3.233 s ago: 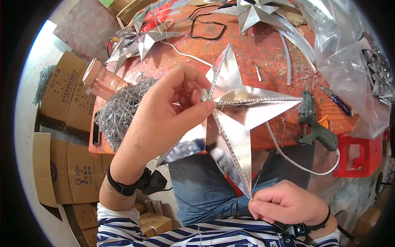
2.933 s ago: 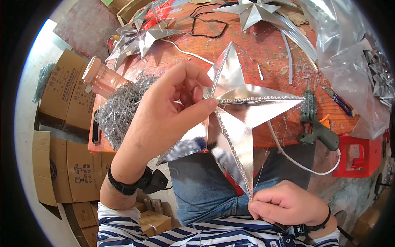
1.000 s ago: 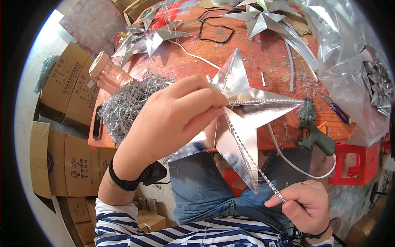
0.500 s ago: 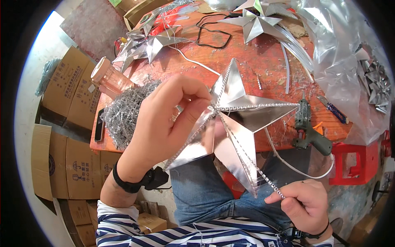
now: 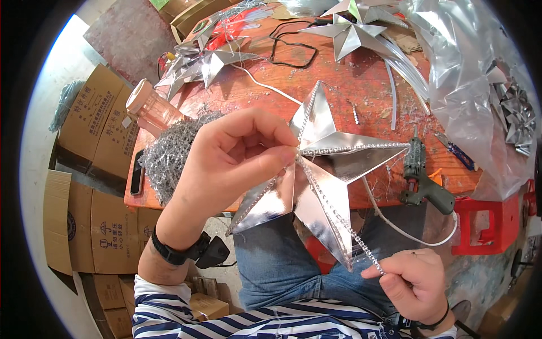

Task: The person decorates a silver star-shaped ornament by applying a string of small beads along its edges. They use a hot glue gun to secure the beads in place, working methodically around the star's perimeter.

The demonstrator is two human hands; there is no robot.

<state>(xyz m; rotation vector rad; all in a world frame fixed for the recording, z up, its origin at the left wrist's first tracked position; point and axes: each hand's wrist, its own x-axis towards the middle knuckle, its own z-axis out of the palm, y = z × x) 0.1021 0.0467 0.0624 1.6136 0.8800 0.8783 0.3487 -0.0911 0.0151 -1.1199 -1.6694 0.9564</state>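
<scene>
A shiny silver five-pointed star [image 5: 332,195] is tilted over the table's near edge and my lap. Silver bead trim runs along several of its ridges. At the star's centre, my left hand [image 5: 243,150] is closed in a pinch, thumb and forefinger on the bead trim; its fingers cover part of the star's left side. Below the star's lower point, my right hand [image 5: 415,281] pinches the free length of the bead chain [image 5: 367,248]. That chain stretches down from the centre, beside the lower arm's ridge.
A green glue gun [image 5: 416,175] lies right of the star, a blue-handled cutter [image 5: 460,153] beyond it. A tangled heap of silver beading [image 5: 169,155] and a pink bottle [image 5: 152,104] stand left. Other silver stars [image 5: 353,35] lie farther back. Clear plastic sheeting [image 5: 468,85] covers the right.
My left hand has shifted slightly right, its thumb and forefinger now pressed together at the star's centre. My right hand has moved slightly left with the bead chain.
</scene>
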